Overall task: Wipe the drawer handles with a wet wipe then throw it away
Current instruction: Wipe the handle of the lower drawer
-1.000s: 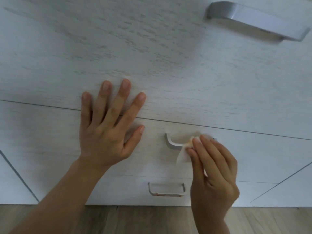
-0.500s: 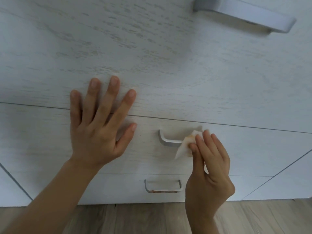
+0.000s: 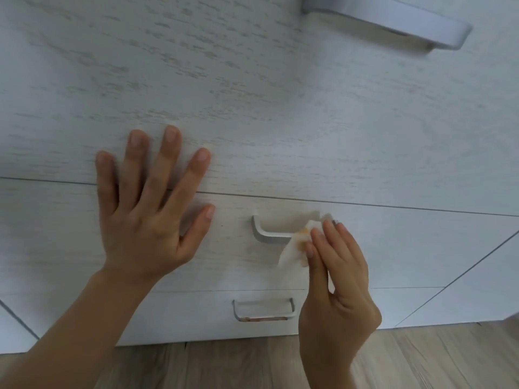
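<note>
Head view: right hand pinches stained wet wipe on middle handle, left hand flat beside it; lower handle appears unwiped.

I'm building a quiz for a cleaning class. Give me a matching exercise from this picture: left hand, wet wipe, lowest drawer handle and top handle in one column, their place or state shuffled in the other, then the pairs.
1. left hand
2. wet wipe
3. lowest handle
4. top handle

A. reddish-brown grime along its bar
B. upper right of the view
C. flat on the drawer front, fingers spread
D. pinched by the right hand at the middle handle's right end

Pairs: 1-C, 2-D, 3-A, 4-B
</note>
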